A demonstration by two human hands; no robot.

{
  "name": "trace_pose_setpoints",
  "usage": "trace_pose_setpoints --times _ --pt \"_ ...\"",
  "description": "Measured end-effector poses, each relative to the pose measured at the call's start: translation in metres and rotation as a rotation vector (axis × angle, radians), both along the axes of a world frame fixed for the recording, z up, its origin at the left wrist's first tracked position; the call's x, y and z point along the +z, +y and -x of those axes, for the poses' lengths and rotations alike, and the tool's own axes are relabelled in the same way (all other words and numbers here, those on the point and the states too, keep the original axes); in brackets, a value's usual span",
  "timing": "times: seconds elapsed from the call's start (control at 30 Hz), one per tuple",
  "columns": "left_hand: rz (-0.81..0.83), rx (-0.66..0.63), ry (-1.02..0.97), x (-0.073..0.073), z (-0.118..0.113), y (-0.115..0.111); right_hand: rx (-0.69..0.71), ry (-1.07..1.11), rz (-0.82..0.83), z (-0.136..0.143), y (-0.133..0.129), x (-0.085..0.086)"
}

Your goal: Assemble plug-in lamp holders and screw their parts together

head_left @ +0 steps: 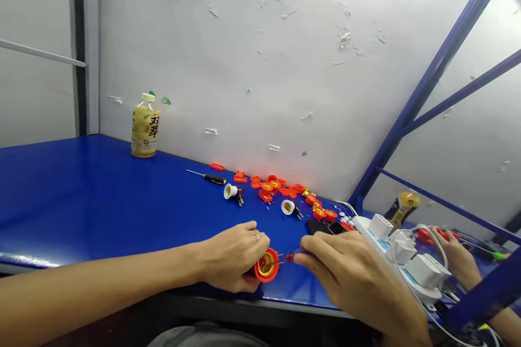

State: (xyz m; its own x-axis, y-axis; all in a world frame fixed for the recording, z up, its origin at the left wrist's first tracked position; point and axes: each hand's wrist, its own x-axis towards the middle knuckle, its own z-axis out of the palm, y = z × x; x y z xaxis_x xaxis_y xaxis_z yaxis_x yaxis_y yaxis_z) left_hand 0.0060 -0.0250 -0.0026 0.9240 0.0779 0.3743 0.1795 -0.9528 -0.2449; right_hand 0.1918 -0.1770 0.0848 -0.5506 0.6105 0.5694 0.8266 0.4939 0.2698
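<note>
A scuffed pale wall (228, 54) stands behind a glossy blue worktop (101, 211). At far left is one bottle (145, 130), upright, with a white cap and yellow label. Right of it lies one loose screwdriver (214, 179), its handle black and yellow. Then comes the first of two white lamp sockets (233, 192) with dark plug ends. Nearer, the left hand (236, 257), wearing one ring, has its fingers curled round one red socket (266, 265) at the near edge; its round rim is red, its lining shiny gold. Beyond it are red parts (266, 188), too crowded to count, and the second white socket (289, 207). The right hand's (345, 265) fingers grip a reddish, see-through driver (297, 254) pointing left at the red socket. Thin metal lines show between them; I cannot tell shaft from prong. Farther right are one white power strip (368, 236) with at least three plugs, one yellow-and-dark bottle (405, 209), and a co-worker's hand (451, 257) beyond the blue frame (439, 49). Room is broad leftward; rightward, the strip crowds the right hand.
</note>
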Motion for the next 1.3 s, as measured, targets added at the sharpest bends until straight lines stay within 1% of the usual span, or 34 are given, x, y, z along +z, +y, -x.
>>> trace_pose_setpoints --times 0.13,0.37,0.53,0.7,0.9,1.1,1.3 --pt "-0.001 -0.014 -0.011 -0.0017 0.0006 0.0007 0.044 -0.020 -0.017 0.0030 -0.0014 -0.0018" --pt "0.041 -0.016 -0.023 0.0014 0.0000 -0.0013 0.014 -0.074 0.035 0.0067 -0.0031 -0.0053" --pt "0.040 -0.020 -0.004 0.0018 -0.0005 -0.0006 0.001 -0.061 0.003 0.0037 -0.0089 -0.0042" --pt "0.061 -0.015 -0.024 -0.0015 -0.0007 0.0008 -0.017 -0.083 0.037 0.0025 -0.0045 -0.0058" --pt "0.067 -0.015 -0.030 -0.0034 -0.0003 0.0016 0.002 -0.068 -0.021 0.0016 -0.0075 -0.0029" --pt "0.069 -0.013 -0.015 -0.0015 -0.0005 0.0016 -0.025 -0.087 0.027 0.0012 -0.0048 -0.0075" --pt "0.063 -0.003 -0.006 -0.0002 -0.0005 0.0009 -0.002 -0.057 0.001 -0.0005 -0.0093 -0.0043"
